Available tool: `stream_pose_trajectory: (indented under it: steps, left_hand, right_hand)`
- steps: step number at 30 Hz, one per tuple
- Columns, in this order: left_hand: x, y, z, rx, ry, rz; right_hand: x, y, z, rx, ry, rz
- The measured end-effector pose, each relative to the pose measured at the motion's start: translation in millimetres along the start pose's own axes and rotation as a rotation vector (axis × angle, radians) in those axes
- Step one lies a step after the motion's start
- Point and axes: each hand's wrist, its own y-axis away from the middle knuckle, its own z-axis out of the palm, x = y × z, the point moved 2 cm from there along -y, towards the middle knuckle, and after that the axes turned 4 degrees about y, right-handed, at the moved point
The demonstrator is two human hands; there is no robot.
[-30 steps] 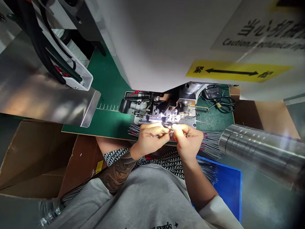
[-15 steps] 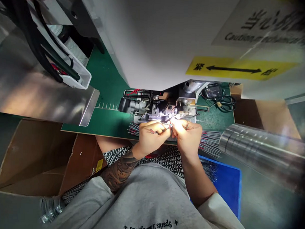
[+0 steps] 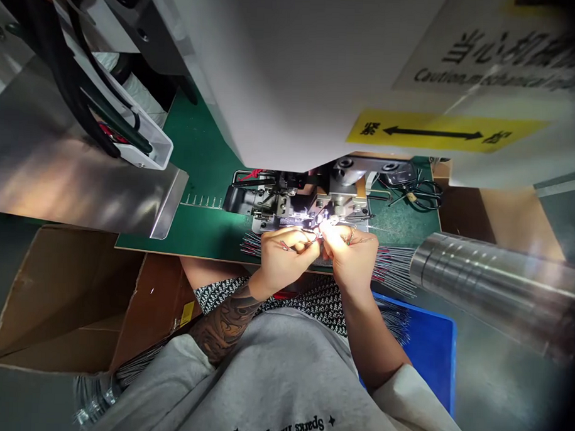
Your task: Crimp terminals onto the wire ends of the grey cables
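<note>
thin wires (image 3: 315, 236) sit pinched between left hand (image 3: 286, 259) and right hand (image 3: 349, 258), both closed on them, nearer the lit crimping head (image 3: 311, 210) than a second ago.

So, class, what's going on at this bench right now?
A person holds thin wires pinched between both hands, left hand and right hand, at the lit jaws of a small press on a green mat. More wires lie fanned beside the right hand. A cardboard box and a blue bin sit below.
</note>
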Motion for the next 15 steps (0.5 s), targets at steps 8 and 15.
stream_pose_trajectory:
  steps: [8,15]
  left_hand:
    - [-3.2,1.6,-3.4,-0.048,-0.005,-0.028]
    - [1.1,-0.1,-6.5,-0.136,-0.055,0.0]
  right_hand:
    - [2.8,10.8,-3.6,-0.04,0.008,-0.081]
    - [5.6,20.9,-6.8,-0.042,0.002,-0.143]
